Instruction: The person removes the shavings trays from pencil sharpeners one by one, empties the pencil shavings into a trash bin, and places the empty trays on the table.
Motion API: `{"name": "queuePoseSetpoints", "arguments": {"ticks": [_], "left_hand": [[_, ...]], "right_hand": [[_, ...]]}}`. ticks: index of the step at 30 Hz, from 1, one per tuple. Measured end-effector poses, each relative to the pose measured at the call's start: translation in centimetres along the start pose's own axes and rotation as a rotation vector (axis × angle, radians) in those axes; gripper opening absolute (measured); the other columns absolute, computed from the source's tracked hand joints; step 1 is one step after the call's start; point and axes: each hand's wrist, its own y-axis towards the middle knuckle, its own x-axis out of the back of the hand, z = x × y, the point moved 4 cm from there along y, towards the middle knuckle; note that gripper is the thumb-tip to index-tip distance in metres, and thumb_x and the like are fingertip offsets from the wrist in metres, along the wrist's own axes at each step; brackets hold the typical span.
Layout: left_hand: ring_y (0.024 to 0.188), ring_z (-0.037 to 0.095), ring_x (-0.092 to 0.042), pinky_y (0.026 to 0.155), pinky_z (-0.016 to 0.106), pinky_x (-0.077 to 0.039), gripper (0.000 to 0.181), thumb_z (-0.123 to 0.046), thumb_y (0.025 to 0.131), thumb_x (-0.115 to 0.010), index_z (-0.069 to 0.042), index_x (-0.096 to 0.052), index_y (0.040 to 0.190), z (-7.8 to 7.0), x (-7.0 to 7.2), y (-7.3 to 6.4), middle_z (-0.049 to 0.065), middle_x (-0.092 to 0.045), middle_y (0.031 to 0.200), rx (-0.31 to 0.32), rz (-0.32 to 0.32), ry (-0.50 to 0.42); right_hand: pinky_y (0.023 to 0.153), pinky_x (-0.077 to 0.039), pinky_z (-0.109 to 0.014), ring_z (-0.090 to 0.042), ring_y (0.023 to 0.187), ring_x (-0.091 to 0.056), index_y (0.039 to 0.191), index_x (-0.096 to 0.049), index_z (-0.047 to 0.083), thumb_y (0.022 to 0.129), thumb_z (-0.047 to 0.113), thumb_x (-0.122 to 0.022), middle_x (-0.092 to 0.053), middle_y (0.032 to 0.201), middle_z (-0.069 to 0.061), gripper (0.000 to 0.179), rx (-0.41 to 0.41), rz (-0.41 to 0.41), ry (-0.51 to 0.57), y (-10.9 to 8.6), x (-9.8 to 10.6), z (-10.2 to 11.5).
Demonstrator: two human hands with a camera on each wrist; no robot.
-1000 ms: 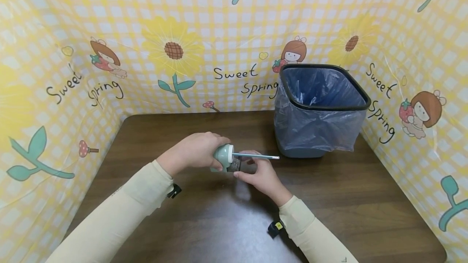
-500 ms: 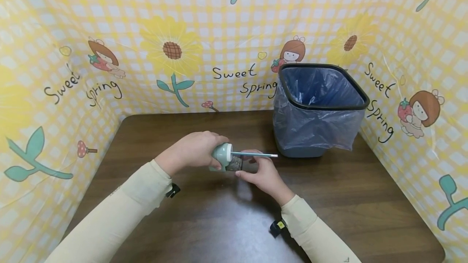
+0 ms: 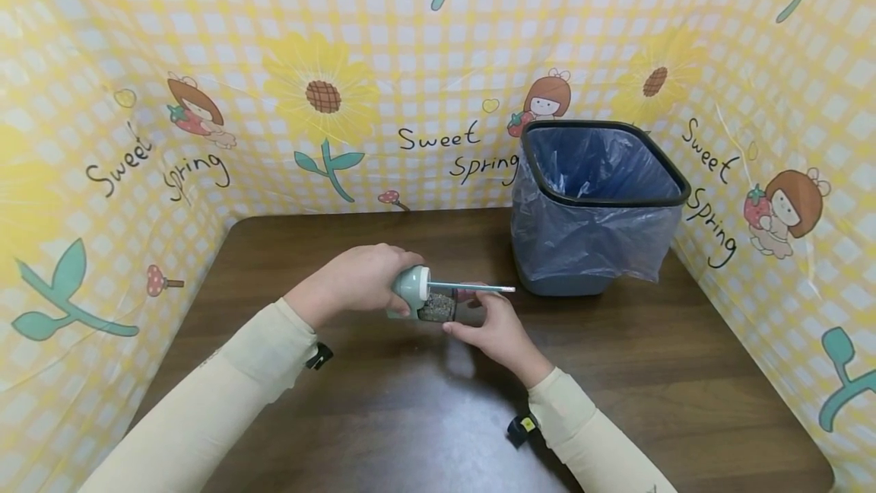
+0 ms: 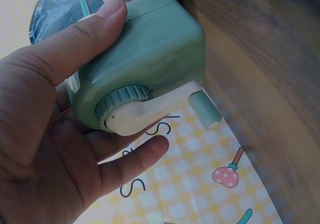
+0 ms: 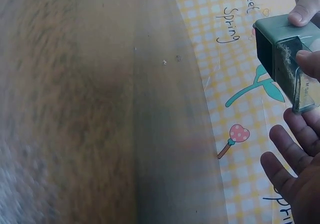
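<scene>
- At the far left of the work, the sharpener's body is gripped by the left hand (image 3: 363,278), presumably to brace it against the pull of the other side; the arm is angled in from the lower left, the thumb is laid along the body, and two fingers are spread free below the crank (image 4: 165,104).
- Next along, the green pencil sharpener (image 3: 409,287) is held between both hands over the table (image 3: 383,417), near its middle; whether the wood is touched cannot be told. It is tipped on its side, likely so that the drawer end is turned to the right.
- Out of its white collar a pencil (image 3: 472,287) is pointed rightward, pale end outermost; it seems to be left in the hole because neither hand is free for it.
- And here the clear drawer (image 3: 436,309), grey with shavings, is seen apparently part-way out of the body.
- Its outer end is pinched by the right hand (image 3: 498,329), held level perhaps to keep the shavings in; the thumb is set nearest the wearer, the arm angled in from the lower right.
- Farthest right, the bin (image 3: 561,287) is stood well apart from the sharpener, lined with a clear bag (image 3: 595,242), probably to keep its walls clean.
</scene>
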Motion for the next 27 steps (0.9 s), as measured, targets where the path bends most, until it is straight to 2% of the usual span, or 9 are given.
{"name": "queuePoseSetpoints", "arguments": {"ticks": [12, 19, 27], "left_hand": [[0.095, 0.014, -0.065, 0.083, 0.036, -0.057, 0.075, -0.039, 0.075, -0.092, -0.014, -0.060, 0.138, 0.09, 0.33, -0.05, 0.000, -0.071, 0.116, -0.002, -0.005, -0.008], [0.096, 0.015, -0.066, 0.084, 0.037, -0.057, 0.075, -0.040, 0.075, -0.092, -0.013, -0.060, 0.138, 0.16, 0.38, 0.02, 0.002, -0.071, 0.118, 0.006, -0.013, -0.003], [0.097, 0.017, -0.066, 0.085, 0.039, -0.057, 0.076, -0.040, 0.075, -0.091, -0.013, -0.060, 0.138, 0.26, 0.50, 0.11, 0.002, -0.070, 0.119, 0.019, -0.017, -0.005]], "right_hand": [[0.099, -0.051, -0.051, -0.030, 0.110, -0.065, 0.122, -0.068, 0.011, 0.078, 0.027, -0.090, -0.069, 0.113, -0.004, 0.052, -0.008, 0.001, 0.012, -0.12, 0.06, -0.20], [0.098, -0.051, -0.052, -0.034, 0.110, -0.065, 0.126, -0.066, 0.009, 0.077, 0.023, -0.091, -0.069, 0.115, -0.004, 0.057, 0.019, -0.004, 0.066, -0.32, 0.06, -0.29], [0.098, -0.053, -0.047, -0.020, 0.110, -0.064, 0.125, -0.065, 0.013, 0.078, 0.022, -0.091, -0.068, 0.114, 0.002, 0.054, 0.044, 0.004, 0.074, -0.47, 0.05, -0.22]]}}
